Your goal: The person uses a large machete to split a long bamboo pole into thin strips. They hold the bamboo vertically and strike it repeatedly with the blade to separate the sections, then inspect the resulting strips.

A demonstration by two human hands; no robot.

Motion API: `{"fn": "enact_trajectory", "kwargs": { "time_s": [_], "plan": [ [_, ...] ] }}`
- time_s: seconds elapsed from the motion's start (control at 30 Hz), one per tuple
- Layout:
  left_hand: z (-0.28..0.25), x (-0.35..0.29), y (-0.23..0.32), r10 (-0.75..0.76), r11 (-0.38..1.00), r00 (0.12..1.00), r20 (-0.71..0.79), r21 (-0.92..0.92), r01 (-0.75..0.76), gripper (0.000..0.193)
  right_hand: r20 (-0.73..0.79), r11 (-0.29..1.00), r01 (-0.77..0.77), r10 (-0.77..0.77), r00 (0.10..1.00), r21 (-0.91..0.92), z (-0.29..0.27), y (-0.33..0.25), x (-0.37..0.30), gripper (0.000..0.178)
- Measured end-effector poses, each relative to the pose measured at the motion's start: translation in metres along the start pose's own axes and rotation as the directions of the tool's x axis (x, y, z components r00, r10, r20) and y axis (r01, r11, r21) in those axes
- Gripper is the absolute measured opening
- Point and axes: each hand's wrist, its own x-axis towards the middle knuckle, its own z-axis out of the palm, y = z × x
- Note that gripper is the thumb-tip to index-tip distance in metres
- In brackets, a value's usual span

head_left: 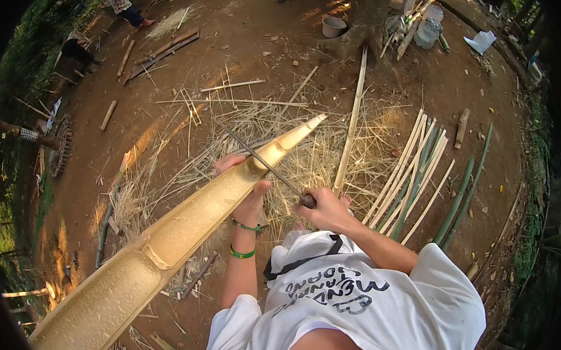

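A long split half of bamboo [189, 210], its pale hollow side up, runs from the lower left to a narrow end at the centre. My left hand [251, 204] is closed round it from below, fingertips showing past the far edge and thumb at the near edge. In my right hand [330, 212] is the dark handle of a long, thin-bladed knife [279, 177]. Its blade lies slantwise across the bamboo near a node, just beyond my left hand. I cannot tell how deep the edge sits.
Shavings [305, 150] litter the ground ahead. A long bamboo strip [353, 121] leans toward the tree trunk [368, 13]. Pale and green strips [410, 172] lie at right, beside green poles [461, 195]. A bucket [333, 27] stands by the tree; another person [127, 9] is far left.
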Motion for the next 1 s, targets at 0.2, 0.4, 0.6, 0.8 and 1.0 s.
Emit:
{"fn": "enact_trajectory", "kwargs": {
  "time_s": [0.2,0.4,0.6,0.8,1.0],
  "plan": [
    [-0.035,0.027,0.15,0.187,0.893,0.837,-0.514,-0.267,-0.363,0.111,-0.01,0.989,-0.127,0.128,0.992,0.073,-0.002,0.004,0.009,0.033],
    [-0.069,0.014,0.158,0.293,0.867,0.847,-0.443,-0.251,-0.431,0.063,0.044,0.998,0.019,-0.016,0.999,-0.054,-0.009,-0.025,-0.009,0.027],
    [-0.068,0.019,0.154,0.362,0.728,0.874,-0.324,-0.488,-0.482,0.059,0.183,0.939,0.344,-0.336,0.924,-0.012,-0.016,-0.087,-0.048,0.021],
    [-0.081,0.017,0.151,0.464,0.695,0.875,-0.137,-0.556,-0.456,0.06,0.076,0.99,0.071,-0.062,0.995,-0.119,-0.011,-0.044,-0.027,0.019],
    [-0.084,0.016,0.145,0.474,0.666,0.871,-0.13,-0.593,-0.452,0.057,0.046,0.973,0.203,-0.199,0.979,-0.109,0.01,-0.026,-0.027,0.02]
  ]
}}
